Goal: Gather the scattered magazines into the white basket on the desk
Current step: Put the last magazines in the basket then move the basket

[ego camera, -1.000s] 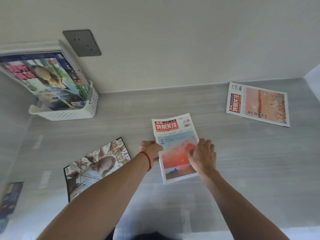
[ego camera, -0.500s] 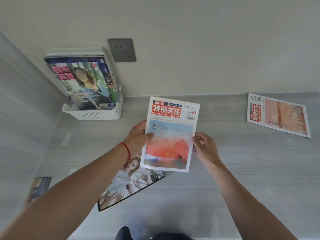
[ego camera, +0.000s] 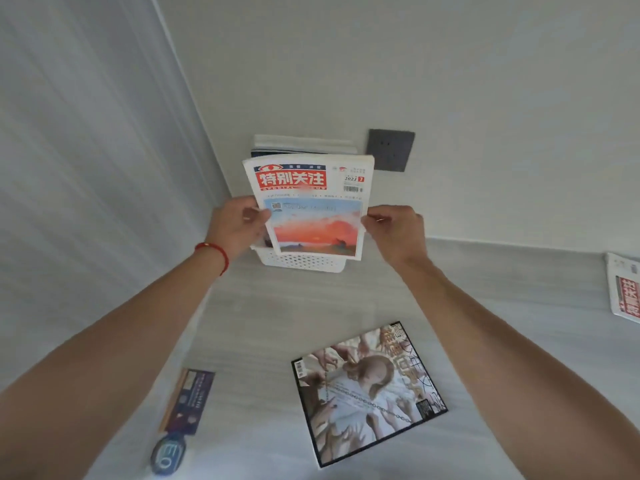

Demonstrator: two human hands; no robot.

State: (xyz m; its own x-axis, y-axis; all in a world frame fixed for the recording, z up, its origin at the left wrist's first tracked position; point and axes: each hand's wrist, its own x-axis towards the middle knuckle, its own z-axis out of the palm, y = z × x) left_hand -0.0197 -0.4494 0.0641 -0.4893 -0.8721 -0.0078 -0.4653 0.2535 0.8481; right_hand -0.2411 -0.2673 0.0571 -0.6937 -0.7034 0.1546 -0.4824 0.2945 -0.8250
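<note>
I hold a magazine with a red title block and a sunset picture [ego camera: 313,206] upright in front of the white basket [ego camera: 304,263] in the desk's back corner. My left hand [ego camera: 237,226] pinches its left edge and my right hand [ego camera: 398,230] pinches its right edge. Its lower edge is level with the basket's rim. Other magazines [ego camera: 304,145] stand in the basket behind it, mostly hidden. A black-bordered magazine with a pale figure [ego camera: 367,389] lies flat on the desk near me. Another red-titled magazine [ego camera: 623,289] lies at the right edge, cut off.
A grey wall socket [ego camera: 390,150] sits on the wall to the right of the basket. A dark blue booklet [ego camera: 188,401] and a blue oval tag [ego camera: 168,453] lie on the desk's left side. A grey side panel [ego camera: 86,168] closes off the left.
Both hands lifted the sunset magazine off the desk and carried it left and back to the basket. The view swung left with it.
</note>
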